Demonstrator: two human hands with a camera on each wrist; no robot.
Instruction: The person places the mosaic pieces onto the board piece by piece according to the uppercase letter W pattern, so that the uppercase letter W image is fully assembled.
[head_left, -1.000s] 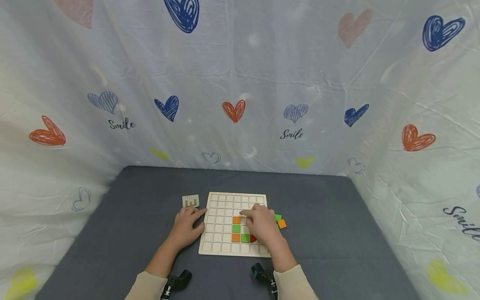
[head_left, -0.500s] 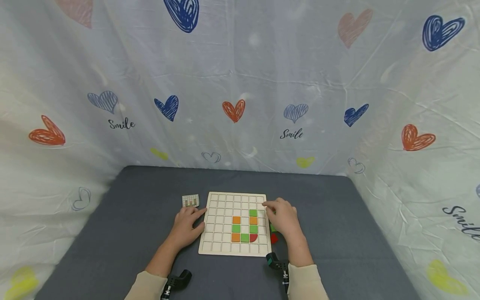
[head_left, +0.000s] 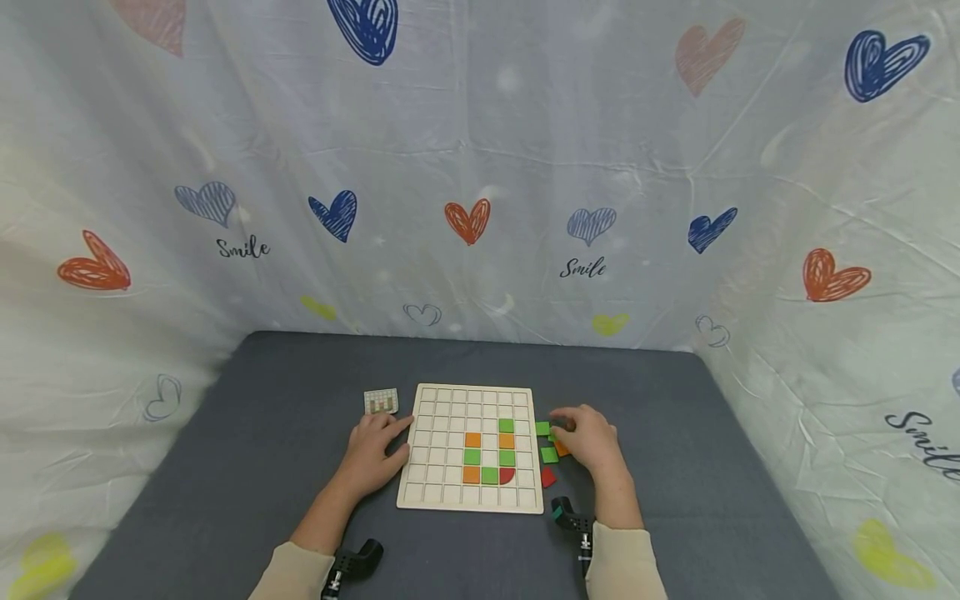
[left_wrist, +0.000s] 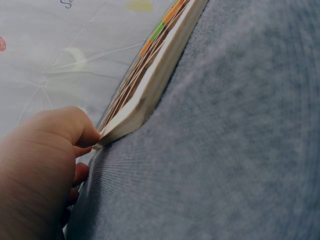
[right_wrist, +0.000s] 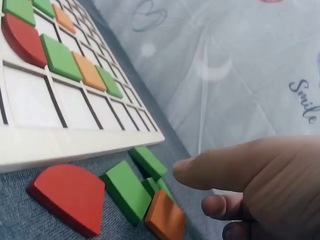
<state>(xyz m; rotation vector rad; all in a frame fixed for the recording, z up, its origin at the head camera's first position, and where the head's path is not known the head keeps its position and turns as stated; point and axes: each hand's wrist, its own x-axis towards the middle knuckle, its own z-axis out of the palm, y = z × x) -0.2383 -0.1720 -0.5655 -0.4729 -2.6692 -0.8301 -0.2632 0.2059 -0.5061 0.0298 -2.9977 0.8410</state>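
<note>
1. The board (head_left: 437,475) lies on the bench (head_left: 480,362), with coloured pieces (head_left: 507,458) set in its cells; the left hand (head_left: 371,454) touches its left edge, fingers loosely spread.
2. The right hand (head_left: 592,442) is over the loose pieces (right_wrist: 127,192), thumb and forefinger apart, nothing visibly pinched.
3. The step seems choosing a piece; the next move probably calls for pinching one.

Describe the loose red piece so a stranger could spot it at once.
On the dark table lies a pale gridded board. Just off its right edge is a small cluster of loose pieces, and the red piece is the one nearest the person. It has a curved side, and its loose neighbours in view are a few green pieces and an orange piece.
</note>
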